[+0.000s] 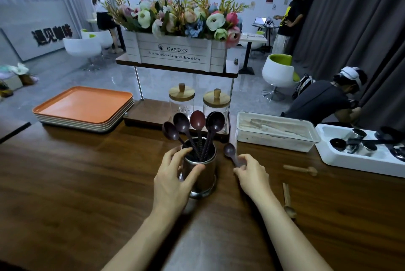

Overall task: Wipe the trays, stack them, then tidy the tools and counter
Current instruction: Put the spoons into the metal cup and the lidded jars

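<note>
Counter (pixel 87 183): dark wood-grain top with a smooth, slightly glossy surface.
Metal cup (pixel 202 175): shiny steel cylinder with a flared foot, standing upright near the middle of the counter.
Left hand (pixel 173 181): grasps the metal cup, with the thumb across its near wall and the fingers curled over the left rim.
Scoops in cup (pixel 198 119): four dark brown plastic scoops with round bowls and ribbed handles, fanned out bowl-up.
Small scoop (pixel 229 150): matte dark brown, bowl tilted up, just right of the cup and not touching it.
Right hand (pixel 252 174): fingertips pinch the small scoop's handle end.
Trays (pixel 83 104): orange, rounded rectangles with pale edges, stacked at the far left.
Wooden scoops (pixel 300 169): two pale ones lying flat on the counter to the right.
</note>
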